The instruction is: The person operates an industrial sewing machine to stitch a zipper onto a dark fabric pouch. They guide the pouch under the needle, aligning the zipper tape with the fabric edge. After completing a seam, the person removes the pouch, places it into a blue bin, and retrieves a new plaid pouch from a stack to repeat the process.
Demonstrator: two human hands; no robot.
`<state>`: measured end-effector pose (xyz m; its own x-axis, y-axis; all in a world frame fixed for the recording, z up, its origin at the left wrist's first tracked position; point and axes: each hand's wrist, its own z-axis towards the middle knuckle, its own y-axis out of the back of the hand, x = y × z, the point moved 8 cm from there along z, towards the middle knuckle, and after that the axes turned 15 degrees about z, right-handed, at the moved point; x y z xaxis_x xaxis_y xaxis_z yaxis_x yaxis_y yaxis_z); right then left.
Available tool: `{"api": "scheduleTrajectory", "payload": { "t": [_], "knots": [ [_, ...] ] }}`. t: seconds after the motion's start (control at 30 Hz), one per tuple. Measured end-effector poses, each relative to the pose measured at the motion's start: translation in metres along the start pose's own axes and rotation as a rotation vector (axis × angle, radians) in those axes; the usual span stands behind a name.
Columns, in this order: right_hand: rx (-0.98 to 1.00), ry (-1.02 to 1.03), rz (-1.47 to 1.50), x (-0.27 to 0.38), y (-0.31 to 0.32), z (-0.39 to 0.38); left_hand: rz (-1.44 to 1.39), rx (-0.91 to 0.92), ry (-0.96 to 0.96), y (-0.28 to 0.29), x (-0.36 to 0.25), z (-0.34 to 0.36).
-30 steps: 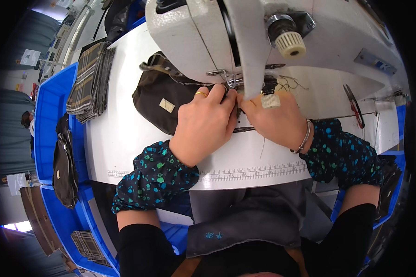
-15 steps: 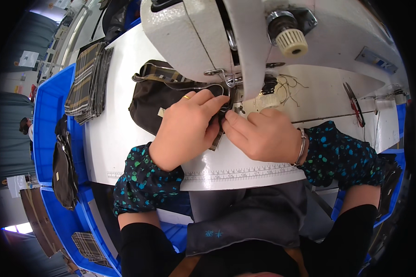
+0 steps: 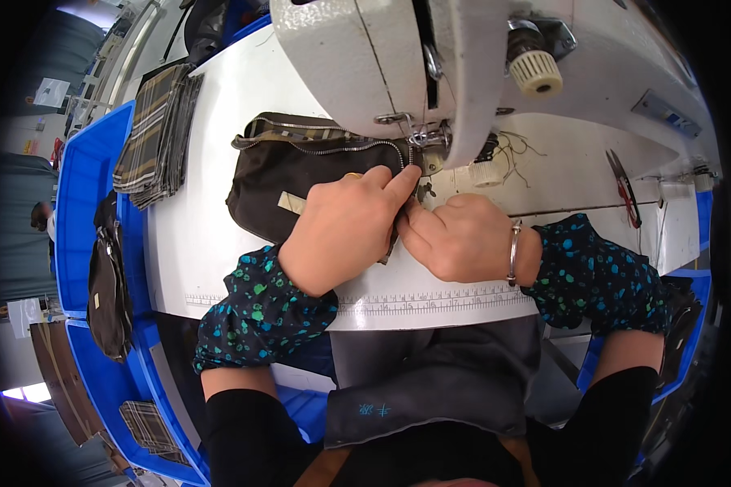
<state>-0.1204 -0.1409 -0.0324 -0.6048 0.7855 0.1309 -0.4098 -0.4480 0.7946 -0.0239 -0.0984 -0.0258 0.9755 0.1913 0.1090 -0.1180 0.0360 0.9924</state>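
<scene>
A dark brown zippered pouch (image 3: 260, 183) with a plaid lining lies on the white sewing table, its zip side curving up to the needle area of the sewing machine (image 3: 398, 73). My left hand (image 3: 341, 219) presses on the pouch's right end, index finger stretched along the zip edge just below the presser foot (image 3: 426, 136). Close beside it, my right hand (image 3: 455, 235) pinches the same edge between thumb and curled fingers. Both sets of fingertips nearly meet there and hide part of the fabric. A pale label (image 3: 291, 202) shows on the pouch's front.
Plaid fabric pieces are stacked (image 3: 154, 134) at the table's left. Blue bins (image 3: 77, 276) flank it, with another dark pouch (image 3: 108, 300) hanging over one. Scissors (image 3: 624, 187) lie to the right. Loose threads (image 3: 516, 158) sit behind the machine head; a printed ruler (image 3: 430, 304) runs along the near edge.
The pouch's end and both hands have shifted slightly right relative to the table. My left hand lies flatter along the edge, and more of the pale label shows. My view has also moved a little.
</scene>
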Motion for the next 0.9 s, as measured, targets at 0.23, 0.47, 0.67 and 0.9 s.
{"api": "scheduleTrajectory", "payload": {
  "t": [0.23, 0.47, 0.67, 0.9],
  "knots": [
    [0.032, 0.019, 0.016, -0.004, 0.002, -0.004, 0.103, 0.001, -0.005, 0.003, -0.011, 0.000],
    [0.020, -0.047, -0.016, -0.017, 0.004, -0.006, 0.104, -0.040, 0.021, -0.006, -0.006, 0.007],
    [-0.003, -0.104, -0.053, -0.002, 0.004, -0.002, 0.015, -0.121, 0.029, 0.019, -0.011, -0.008],
    [0.088, -0.011, -0.118, 0.019, -0.006, -0.005, 0.061, -0.169, 0.040, 0.016, -0.011, -0.008]
  ]
}}
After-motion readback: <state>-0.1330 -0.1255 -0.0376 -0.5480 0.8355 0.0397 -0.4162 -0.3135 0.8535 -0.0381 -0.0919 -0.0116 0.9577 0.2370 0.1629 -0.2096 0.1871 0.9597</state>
